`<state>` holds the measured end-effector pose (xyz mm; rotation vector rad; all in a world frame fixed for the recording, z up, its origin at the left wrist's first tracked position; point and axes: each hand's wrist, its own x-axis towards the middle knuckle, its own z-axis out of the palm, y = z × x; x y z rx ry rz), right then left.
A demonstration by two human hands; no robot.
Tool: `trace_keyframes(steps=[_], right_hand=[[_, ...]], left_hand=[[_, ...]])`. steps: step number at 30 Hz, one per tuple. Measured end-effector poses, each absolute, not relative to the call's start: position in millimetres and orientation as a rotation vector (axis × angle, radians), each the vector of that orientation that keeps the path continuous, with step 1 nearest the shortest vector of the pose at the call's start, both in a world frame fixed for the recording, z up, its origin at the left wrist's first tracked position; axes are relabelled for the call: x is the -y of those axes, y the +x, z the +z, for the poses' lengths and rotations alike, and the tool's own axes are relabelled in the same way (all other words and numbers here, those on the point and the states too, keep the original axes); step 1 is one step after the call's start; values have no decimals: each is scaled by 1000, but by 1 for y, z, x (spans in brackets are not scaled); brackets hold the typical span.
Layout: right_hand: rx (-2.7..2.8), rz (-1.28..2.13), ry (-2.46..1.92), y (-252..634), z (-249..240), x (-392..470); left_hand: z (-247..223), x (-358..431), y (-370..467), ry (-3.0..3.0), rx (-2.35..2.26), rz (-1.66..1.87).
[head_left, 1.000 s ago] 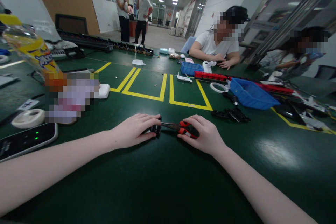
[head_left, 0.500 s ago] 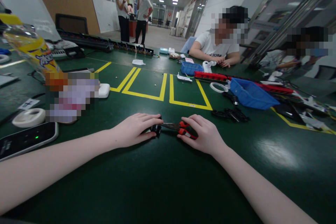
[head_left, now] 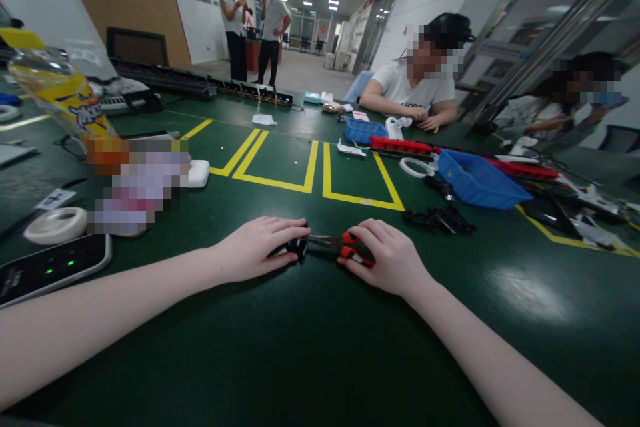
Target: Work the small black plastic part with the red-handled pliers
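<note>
Between the fingertips and thumb of my left hand [head_left: 264, 245] is a small black part [head_left: 299, 247]; its exact kind is too small to make out. My right hand [head_left: 387, 255] is closed around the red and black handles of a pair of needle-nose pliers [head_left: 345, 240]. The pliers' thin jaws point left and reach up to the black part; whether they clamp it I cannot tell. Both hands are just above or on the green table [head_left: 310, 333], in front of the yellow tape outlines [head_left: 280, 180].
Black parts [head_left: 443, 220] lie beyond my right hand, near a blue bin [head_left: 480, 180] and a white tape ring [head_left: 417, 167]. On the left are a drink bottle [head_left: 75, 100], a tape roll [head_left: 55, 225] and a black device [head_left: 55, 267]. A person [head_left: 415, 93] sits across the table.
My hands, the pliers and the black part look the same as before. A second green light now shows on the device at the left.
</note>
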<state>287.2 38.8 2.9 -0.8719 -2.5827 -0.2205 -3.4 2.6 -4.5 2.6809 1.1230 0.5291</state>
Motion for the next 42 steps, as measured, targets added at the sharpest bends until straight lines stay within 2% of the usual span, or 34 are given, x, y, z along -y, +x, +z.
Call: trace_keyframes(steps=[13,42], right_hand=[[2587,-126,-902,287,3,-39],[2588,-295,-859,287,3,-39]], left_hand=[[-1,-1,-3,2661,-1117,530],[-4,-5,-2,2700,-1161,476]])
